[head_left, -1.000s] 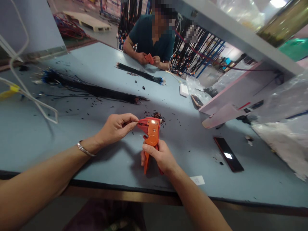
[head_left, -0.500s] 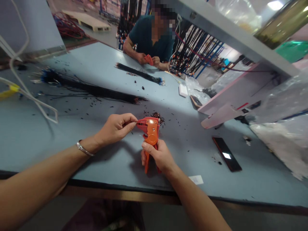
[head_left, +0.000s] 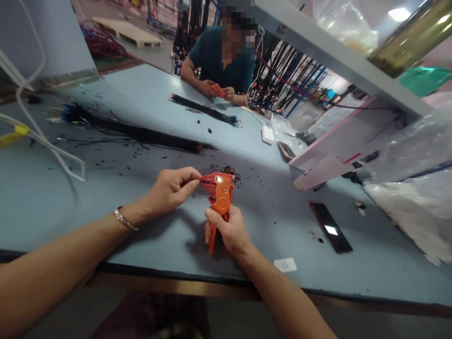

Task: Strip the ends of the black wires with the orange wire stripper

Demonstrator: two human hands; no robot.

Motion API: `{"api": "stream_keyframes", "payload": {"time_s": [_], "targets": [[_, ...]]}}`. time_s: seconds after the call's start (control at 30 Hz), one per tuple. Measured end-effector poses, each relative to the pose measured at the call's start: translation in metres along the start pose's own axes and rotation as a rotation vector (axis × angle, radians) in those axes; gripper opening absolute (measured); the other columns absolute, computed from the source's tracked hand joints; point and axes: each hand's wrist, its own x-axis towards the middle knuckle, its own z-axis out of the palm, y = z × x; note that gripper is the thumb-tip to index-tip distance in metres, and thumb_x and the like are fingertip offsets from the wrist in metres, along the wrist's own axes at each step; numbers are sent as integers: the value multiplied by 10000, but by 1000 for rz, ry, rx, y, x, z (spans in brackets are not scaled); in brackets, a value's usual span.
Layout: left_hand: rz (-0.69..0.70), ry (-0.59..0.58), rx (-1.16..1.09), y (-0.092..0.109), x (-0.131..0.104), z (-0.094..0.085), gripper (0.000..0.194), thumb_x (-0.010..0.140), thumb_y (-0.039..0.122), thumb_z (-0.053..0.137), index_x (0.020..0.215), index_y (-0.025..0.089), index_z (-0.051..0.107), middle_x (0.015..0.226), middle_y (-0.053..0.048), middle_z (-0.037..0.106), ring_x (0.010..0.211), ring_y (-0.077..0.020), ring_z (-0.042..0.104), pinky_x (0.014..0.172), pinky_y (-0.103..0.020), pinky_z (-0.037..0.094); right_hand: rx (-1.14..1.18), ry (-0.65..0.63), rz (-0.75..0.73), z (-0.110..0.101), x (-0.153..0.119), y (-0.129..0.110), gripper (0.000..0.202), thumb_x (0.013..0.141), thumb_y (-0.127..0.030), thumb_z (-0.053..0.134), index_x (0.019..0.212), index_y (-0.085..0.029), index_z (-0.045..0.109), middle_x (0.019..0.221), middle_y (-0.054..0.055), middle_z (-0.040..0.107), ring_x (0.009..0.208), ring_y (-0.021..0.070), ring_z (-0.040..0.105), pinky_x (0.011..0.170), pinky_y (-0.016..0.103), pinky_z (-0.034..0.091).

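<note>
My right hand [head_left: 229, 228] is wrapped round the handles of an orange and red wire stripper [head_left: 222, 190], held upright above the table. At the tool's red jaws, my left hand [head_left: 176, 188] pinches with thumb and forefinger; what lies between those fingertips is too small to make out. Behind the tool, a small heap of dark cut bits [head_left: 229, 172] lies on the table [head_left: 148, 245]. A long bundle of black wires [head_left: 141, 133] stretches across the left side, and a shorter black bundle [head_left: 205, 109] lies farther back.
Across the table sits a person [head_left: 226, 61] holding a red tool [head_left: 218, 90]. A phone [head_left: 331, 227] and a white label [head_left: 285, 265] lie at the right, near plastic bags [head_left: 406, 212]. A white wire frame [head_left: 67, 169] stands at the left.
My right hand has shifted slightly left, and its grip on the handles looks tighter, with the handles closer together. My left hand has hardly moved.
</note>
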Motion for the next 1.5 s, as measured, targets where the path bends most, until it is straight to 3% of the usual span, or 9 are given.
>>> {"api": "stream_keyframes", "payload": {"time_s": [0.13,0.5,0.67,0.9,1.5], "targets": [[-10,-3,6,0,0,0,260,866,334,484,843,160,675,639,1,636,560,-120,509,565,-214,397,-17,36,-26,1,2,0,476,780,-540,652,495,-204,474,365,-16,483,295,96,437,334,219,350],[-60,-8,-14,-5,2,1,277,871,357,492,848,155,680,656,5,635,581,-117,516,583,-207,405,41,-35,34,-7,4,2,389,785,-490,646,599,-175,512,424,-17,550,328,104,493,357,205,405],[-129,32,-10,-5,4,1,268,850,367,517,817,159,682,627,13,618,568,-114,498,564,-204,389,188,-6,33,-14,3,-2,320,764,-447,681,697,-166,543,531,1,620,435,149,606,429,242,493],[-194,50,-47,-1,6,0,258,810,386,546,784,163,674,597,21,594,536,-108,461,527,-206,356,366,-69,61,-13,4,-1,301,715,-372,725,857,-169,555,695,16,680,571,179,672,552,310,566],[-190,-6,-139,0,4,2,260,815,389,555,782,159,671,607,24,573,556,-107,464,533,-196,362,324,-169,88,-10,-1,-4,279,738,-334,727,878,-171,548,726,14,674,604,173,679,582,308,574]]}}
